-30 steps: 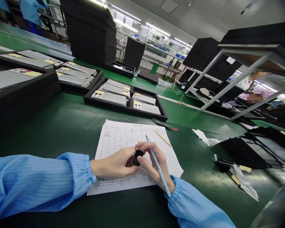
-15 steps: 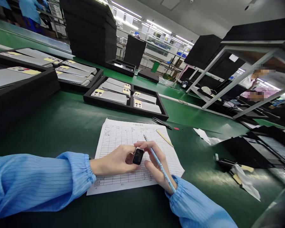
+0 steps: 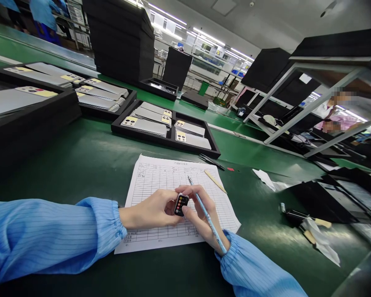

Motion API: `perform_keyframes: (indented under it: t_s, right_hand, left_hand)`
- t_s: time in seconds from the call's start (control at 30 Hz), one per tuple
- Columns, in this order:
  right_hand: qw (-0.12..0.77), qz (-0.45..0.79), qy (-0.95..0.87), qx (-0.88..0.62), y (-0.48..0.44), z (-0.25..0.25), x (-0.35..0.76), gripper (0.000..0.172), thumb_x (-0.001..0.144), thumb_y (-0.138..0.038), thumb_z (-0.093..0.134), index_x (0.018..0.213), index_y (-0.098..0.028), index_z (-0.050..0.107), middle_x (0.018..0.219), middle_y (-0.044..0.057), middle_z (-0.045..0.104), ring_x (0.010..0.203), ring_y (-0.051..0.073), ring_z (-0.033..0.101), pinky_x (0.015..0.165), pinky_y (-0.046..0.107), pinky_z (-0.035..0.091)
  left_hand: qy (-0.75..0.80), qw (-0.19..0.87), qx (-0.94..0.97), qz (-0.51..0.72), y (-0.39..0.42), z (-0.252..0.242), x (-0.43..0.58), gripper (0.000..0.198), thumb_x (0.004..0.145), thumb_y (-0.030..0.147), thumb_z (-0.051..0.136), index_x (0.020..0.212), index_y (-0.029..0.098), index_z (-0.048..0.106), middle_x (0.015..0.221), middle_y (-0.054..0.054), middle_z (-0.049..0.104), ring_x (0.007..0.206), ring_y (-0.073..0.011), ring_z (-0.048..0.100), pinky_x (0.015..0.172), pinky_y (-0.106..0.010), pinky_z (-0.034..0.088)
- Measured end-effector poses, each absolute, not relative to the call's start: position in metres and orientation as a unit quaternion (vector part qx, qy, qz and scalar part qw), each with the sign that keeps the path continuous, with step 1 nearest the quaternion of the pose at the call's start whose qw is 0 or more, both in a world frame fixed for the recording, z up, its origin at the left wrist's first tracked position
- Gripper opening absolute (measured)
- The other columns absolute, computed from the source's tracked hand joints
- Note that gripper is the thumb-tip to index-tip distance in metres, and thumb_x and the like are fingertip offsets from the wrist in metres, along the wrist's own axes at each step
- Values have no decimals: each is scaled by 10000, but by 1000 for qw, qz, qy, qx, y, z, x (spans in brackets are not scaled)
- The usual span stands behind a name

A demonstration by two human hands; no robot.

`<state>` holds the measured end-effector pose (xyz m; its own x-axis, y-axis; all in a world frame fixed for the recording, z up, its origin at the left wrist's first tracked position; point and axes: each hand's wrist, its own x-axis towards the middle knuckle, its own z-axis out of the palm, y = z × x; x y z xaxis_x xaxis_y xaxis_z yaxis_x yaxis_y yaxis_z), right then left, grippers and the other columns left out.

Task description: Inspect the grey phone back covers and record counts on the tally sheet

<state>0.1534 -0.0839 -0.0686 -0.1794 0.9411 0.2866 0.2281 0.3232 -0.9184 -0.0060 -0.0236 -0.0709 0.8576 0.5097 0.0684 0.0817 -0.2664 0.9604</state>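
Over a printed form (image 3: 154, 177) on the green table, my left hand (image 3: 154, 209) grips a small rectangular device (image 3: 181, 204) by its left side. The device's dark screen shows a column of coloured icons. My right hand (image 3: 204, 210) holds a blue pen (image 3: 207, 216) between its fingers, tip pointing away. Its thumb rests on the lower right of the screen, and its fingertips touch the device's top edge. A pale yellow strip (image 3: 215, 181) lies on the form's right part. Black tweezers (image 3: 212, 161) lie just past the form's far edge.
Black trays (image 3: 165, 142) with grey flat panels stand beyond the form and at the left. A tall black stack (image 3: 119, 41) rises behind. At the right are white wrappers (image 3: 321, 243), black sheets (image 3: 321, 198) and a metal rack (image 3: 315, 111). People are in the background.
The device's screen has gone from dark to showing coloured icons. My right thumb has moved left onto the screen. The view has shifted slightly.
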Motion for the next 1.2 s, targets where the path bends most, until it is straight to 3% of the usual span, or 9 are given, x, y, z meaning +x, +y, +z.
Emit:
perform_keyframes:
  t_s: [0.33,0.57,0.77,1.0,1.2]
  right_hand:
    - [483,370,-647,-460,-82,-73,152,80,840,-169,500,901,-217,482,1011,47,571,919,191,546,806,353,452]
    - [477,379,-644,-462,-84,-71,152,47,878,-198,456,906,-218,488,1023,45,567,916,183,550,809,357,455]
    - [466,361,-666,-457,-83,-69,152,167,791,-158,554,930,-217,480,1028,51,566,932,196,539,837,364,441]
    - [476,371,-649,-463,-82,-72,153,44,863,-191,478,901,-212,482,1011,49,574,915,184,556,804,347,464]
    - [471,377,-647,-466,-83,-67,152,35,877,-217,455,894,-208,484,1013,52,576,904,184,562,810,355,464]
  left_hand:
    - [201,569,779,172,-24,-71,-6,87,753,151,557,830,113,572,702,13,500,606,-102,445,517,-228,338]
    - [201,574,774,173,-24,-69,-6,76,751,182,575,774,124,532,661,33,447,581,-92,412,502,-225,322]
    - [190,570,778,185,-25,-68,-7,23,752,135,529,744,117,541,658,33,441,577,-82,396,507,-215,323]
    - [212,562,782,167,-23,-70,-6,112,745,200,580,810,109,571,667,18,480,581,-101,427,509,-232,338]
    - [215,562,780,170,-24,-71,-7,113,742,211,584,792,113,556,652,26,457,579,-102,427,507,-231,342]
